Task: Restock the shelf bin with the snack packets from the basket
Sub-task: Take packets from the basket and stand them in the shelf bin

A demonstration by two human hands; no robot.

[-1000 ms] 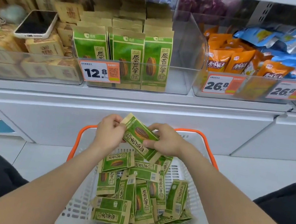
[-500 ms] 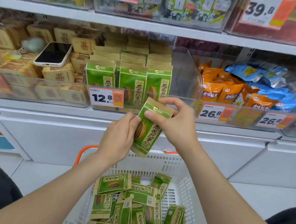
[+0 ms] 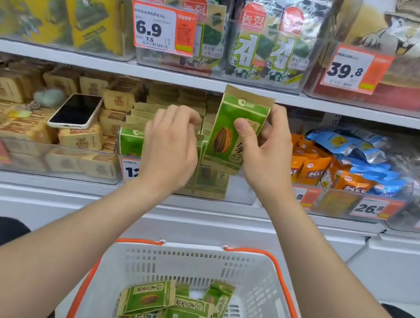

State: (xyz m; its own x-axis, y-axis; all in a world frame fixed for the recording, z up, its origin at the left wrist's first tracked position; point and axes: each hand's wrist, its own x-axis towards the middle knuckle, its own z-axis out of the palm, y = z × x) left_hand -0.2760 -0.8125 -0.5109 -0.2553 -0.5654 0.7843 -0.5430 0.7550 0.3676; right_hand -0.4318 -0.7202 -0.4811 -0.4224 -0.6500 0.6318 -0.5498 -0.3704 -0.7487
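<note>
Packet [image 3: 232, 132] at the shelf bin [image 3: 242, 191]
Right hand [image 3: 267, 151] pinches it upright above the bin; left hand [image 3: 170, 147] touches stocked packets [image 3: 131, 138], grip unclear.

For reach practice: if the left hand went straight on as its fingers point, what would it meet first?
The left hand would likely meet the stocked packets in the shelf bin; depth unclear.

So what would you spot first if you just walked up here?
Probably the green packet held upright in the right hand, in front of the shelf bin. Next, the white basket with orange handles below, holding more green packets, and a phone lying on boxes to the left.
</note>
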